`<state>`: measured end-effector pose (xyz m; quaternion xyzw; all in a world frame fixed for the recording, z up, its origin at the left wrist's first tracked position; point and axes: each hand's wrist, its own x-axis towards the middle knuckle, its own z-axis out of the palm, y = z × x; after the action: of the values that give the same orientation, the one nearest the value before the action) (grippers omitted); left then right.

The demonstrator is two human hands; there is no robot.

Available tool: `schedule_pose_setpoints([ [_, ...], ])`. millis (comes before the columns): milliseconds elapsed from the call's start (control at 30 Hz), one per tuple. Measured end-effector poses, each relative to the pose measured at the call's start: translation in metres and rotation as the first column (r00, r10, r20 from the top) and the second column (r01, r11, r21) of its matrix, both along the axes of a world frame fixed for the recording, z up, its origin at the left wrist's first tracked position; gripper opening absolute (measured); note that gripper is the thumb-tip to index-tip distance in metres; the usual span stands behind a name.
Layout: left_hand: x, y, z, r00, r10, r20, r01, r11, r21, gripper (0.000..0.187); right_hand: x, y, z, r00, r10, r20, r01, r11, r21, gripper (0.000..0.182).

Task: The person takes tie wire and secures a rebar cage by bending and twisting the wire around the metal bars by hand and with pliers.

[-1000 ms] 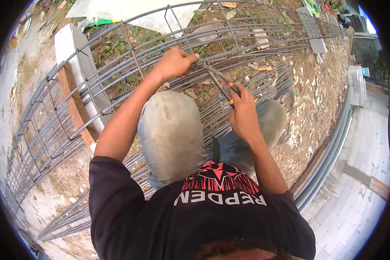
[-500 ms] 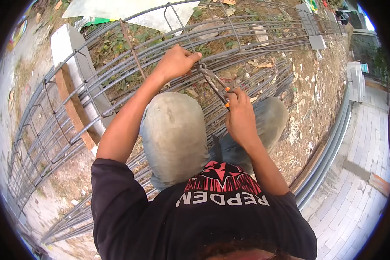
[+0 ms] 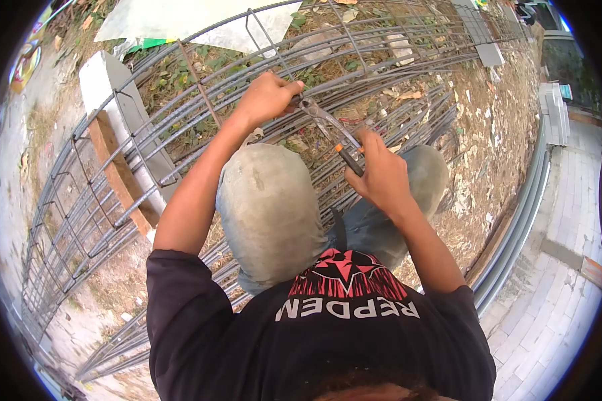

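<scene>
My left hand (image 3: 267, 99) is closed on a steel reinforcing bar (image 3: 328, 85) of the long rebar cage, its thumb lying along the top. In my right hand (image 3: 383, 170) is a pair of pincers (image 3: 324, 121) with black and orange handles. Their jaws are right beside my left fingertips, at the bars. Whether the jaws bite on a wire there is too small to tell. One handle (image 3: 350, 160) shows clearly; my right fingers partly cover the other.
A white block (image 3: 104, 77) and a wooden board (image 3: 117, 167) stand under the cage at left. Another grey block (image 3: 478, 33) supports it far right. Loose bars lie beneath my knees (image 3: 271, 207). Grey pipes (image 3: 515, 227) run along a paved strip (image 3: 535, 321) at right.
My right hand has shifted slightly right and down, and the pincers have turned, with their handles at a different angle. My left hand stays at nearly the same spot on the bars.
</scene>
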<state>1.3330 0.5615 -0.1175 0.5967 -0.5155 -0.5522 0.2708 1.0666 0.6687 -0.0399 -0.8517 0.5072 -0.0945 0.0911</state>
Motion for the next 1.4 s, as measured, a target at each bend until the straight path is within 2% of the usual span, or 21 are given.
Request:
schedule_pose_setpoints([
  [100, -0.001, 0.002, -0.004, 0.999, 0.033, -0.008, -0.033, 0.999, 0.007, 0.053, 0.008, 0.002, 0.004, 0.990, -0.047, -0.132, 0.033, 0.994, -0.109, 0.051],
  [133, -0.003, 0.003, -0.003, 0.998, 0.053, -0.022, -0.053, 0.999, 0.008, 0.053, 0.004, -0.006, 0.001, 0.979, -0.169, 0.117, 0.109, 0.909, 0.402, 0.050],
  [167, -0.004, 0.003, -0.001, 0.997, 0.069, -0.034, -0.069, 0.998, 0.007, 0.054, -0.004, -0.020, -0.003, 0.883, -0.387, 0.267, 0.016, 0.593, 0.805, 0.049],
  [200, -0.003, 0.001, -0.002, 0.999, 0.048, -0.013, -0.048, 0.999, 0.006, 0.054, -0.010, -0.029, -0.008, 0.735, -0.624, 0.266, -0.216, 0.156, 0.964, 0.048],
  [300, 0.000, -0.002, -0.005, 0.999, -0.007, 0.034, 0.007, 1.000, 0.005, 0.054, -0.015, -0.032, -0.021, 0.674, -0.666, 0.320, -0.360, 0.082, 0.929, 0.050],
  [400, 0.001, 0.001, -0.003, 0.999, -0.003, 0.047, 0.003, 1.000, 0.007, 0.053, -0.008, -0.033, -0.014, 0.791, -0.539, 0.288, -0.108, 0.341, 0.934, 0.054],
  [500, -0.001, 0.001, 0.000, 1.000, 0.006, 0.022, -0.006, 1.000, 0.021, 0.052, -0.002, -0.042, 0.003, 0.834, -0.497, 0.239, -0.070, 0.333, 0.940, 0.055],
  [533, -0.001, 0.001, 0.001, 1.000, 0.008, 0.008, -0.008, 0.999, 0.037, 0.052, 0.003, -0.041, 0.010, 0.833, -0.497, 0.244, -0.070, 0.342, 0.937, 0.046],
  [600, -0.003, 0.001, 0.004, 0.999, 0.027, -0.034, -0.025, 0.997, 0.071, 0.051, 0.016, -0.032, 0.006, 0.881, -0.429, 0.200, 0.030, 0.473, 0.880, 0.037],
  [633, -0.004, 0.001, 0.006, 0.997, 0.043, -0.060, -0.037, 0.995, 0.089, 0.051, 0.019, -0.028, 0.004, 0.903, -0.394, 0.169, 0.077, 0.537, 0.840, 0.035],
  [667, -0.005, 0.001, 0.009, 0.994, 0.060, -0.089, -0.050, 0.993, 0.107, 0.050, 0.011, -0.014, -0.040, 0.907, -0.334, 0.255, 0.080, 0.733, 0.675, 0.032],
  [767, -0.005, 0.003, 0.015, 0.997, 0.050, -0.056, -0.042, 0.992, 0.121, 0.052, 0.028, -0.002, -0.072, 0.860, -0.419, 0.292, 0.184, 0.788, 0.588, 0.041],
  [900, -0.005, 0.006, 0.027, 0.998, 0.045, -0.038, -0.041, 0.992, 0.121, 0.051, 0.018, 0.002, -0.040, 0.941, -0.268, 0.207, 0.193, 0.927, 0.322, 0.039],
  [1000, -0.005, 0.005, 0.023, 1.000, 0.013, -0.014, -0.011, 0.994, 0.113, 0.051, 0.016, -0.011, -0.026, 0.820, -0.498, 0.282, -0.010, 0.480, 0.877, 0.041],
  [1100, -0.003, 0.006, 0.020, 1.000, -0.010, 0.019, 0.008, 0.995, 0.095, 0.051, -0.006, -0.042, -0.020, 0.782, -0.569, 0.253, -0.199, 0.156, 0.967, 0.046],
  [1133, -0.004, 0.006, 0.018, 1.000, 0.003, 0.009, -0.004, 0.996, 0.084, 0.051, -0.007, -0.043, -0.013, 0.855, -0.466, 0.228, -0.102, 0.279, 0.955, 0.047],
  [1167, -0.004, 0.005, 0.019, 1.000, 0.018, -0.002, -0.018, 0.997, 0.076, 0.051, -0.006, -0.041, -0.006, 0.952, -0.249, 0.176, 0.021, 0.628, 0.778, 0.049],
  [1200, -0.004, 0.006, 0.019, 1.000, 0.018, -0.018, -0.016, 0.998, 0.064, 0.051, -0.005, -0.036, -0.001, 0.998, -0.063, 0.027, 0.044, 0.883, 0.467, 0.051],
  [1233, -0.004, 0.008, 0.020, 1.000, 0.014, -0.006, -0.014, 0.998, 0.062, 0.051, -0.004, -0.032, 0.004, 0.982, 0.053, -0.181, -0.037, 0.995, 0.091, 0.053],
  [1333, -0.003, 0.007, 0.020, 1.000, -0.006, 0.028, 0.005, 0.999, 0.044, 0.052, -0.003, -0.038, 0.022, 0.924, 0.111, -0.365, -0.161, 0.981, -0.110, 0.054],
  [1400, -0.001, 0.006, 0.021, 0.997, -0.050, 0.066, 0.044, 0.996, 0.080, 0.055, -0.007, -0.043, 0.019, 0.909, 0.160, -0.385, -0.229, 0.963, -0.141, 0.050],
])
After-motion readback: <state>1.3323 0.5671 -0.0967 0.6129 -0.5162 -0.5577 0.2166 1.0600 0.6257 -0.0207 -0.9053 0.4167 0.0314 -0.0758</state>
